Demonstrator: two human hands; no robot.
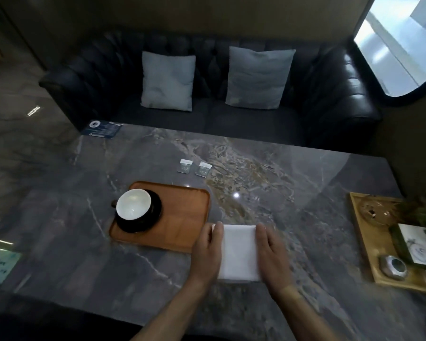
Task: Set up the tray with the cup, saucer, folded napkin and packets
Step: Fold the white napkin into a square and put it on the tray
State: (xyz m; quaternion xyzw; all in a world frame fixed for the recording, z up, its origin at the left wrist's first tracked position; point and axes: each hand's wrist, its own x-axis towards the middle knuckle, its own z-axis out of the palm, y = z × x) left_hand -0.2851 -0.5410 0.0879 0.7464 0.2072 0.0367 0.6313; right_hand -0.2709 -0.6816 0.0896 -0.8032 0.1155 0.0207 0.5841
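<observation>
A brown wooden tray (182,217) lies on the marble table. At its left end stands a cup (133,204), white inside, on a dark saucer (155,212). A white folded napkin (239,252) lies flat on the table just right of the tray. My left hand (207,252) rests flat along the napkin's left edge, partly over the tray's corner. Along the right edge lies my right hand (273,254), fingers stretched out. Two small packets (185,166) (203,169) lie side by side on the table beyond the tray.
A second wooden tray (369,242) with a metal dish, a card and greenery sits at the table's right end. A dark leaflet (101,129) lies at the far left corner. A black sofa (207,112) with two grey cushions stands behind the table.
</observation>
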